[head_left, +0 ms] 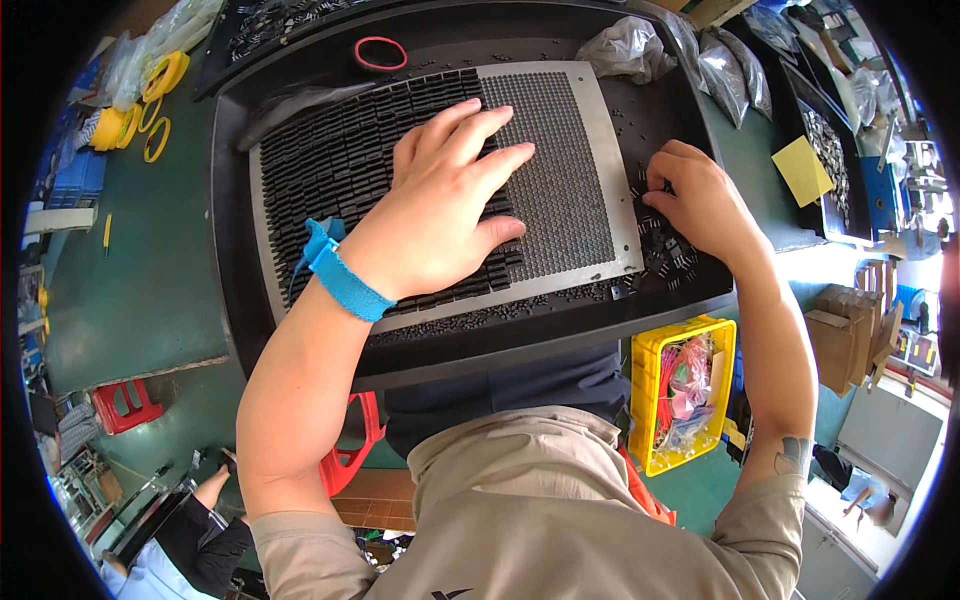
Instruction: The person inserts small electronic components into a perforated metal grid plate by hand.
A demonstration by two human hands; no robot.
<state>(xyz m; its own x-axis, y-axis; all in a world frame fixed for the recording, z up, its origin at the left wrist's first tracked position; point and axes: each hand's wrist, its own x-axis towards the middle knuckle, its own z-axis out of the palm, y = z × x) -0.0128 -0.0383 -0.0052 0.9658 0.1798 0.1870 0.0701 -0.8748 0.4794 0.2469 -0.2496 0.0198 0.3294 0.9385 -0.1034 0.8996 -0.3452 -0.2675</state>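
A perforated metal plate point(560, 170) lies in a large black tray point(690, 300). Rows of small black plastic parts point(330, 165) cover its left and middle; the right portion shows bare holes. My left hand point(445, 195), with a blue wrist strap point(345, 283), rests over the last rows, its fingers spread toward the bare holes. At the plate's right edge, my right hand point(705, 195) has its thumb and index finger curled together above loose black parts point(665, 250). Whatever sits between those fingertips is too small or hidden to name.
A red rubber band point(381, 54) and a clear plastic bag point(628, 50) lie at the tray's far side. Yellow tape rolls point(118, 127) are on the green table point(150, 260). Below right stands a yellow crate point(645, 400); a yellow note point(802, 170) sits farther right.
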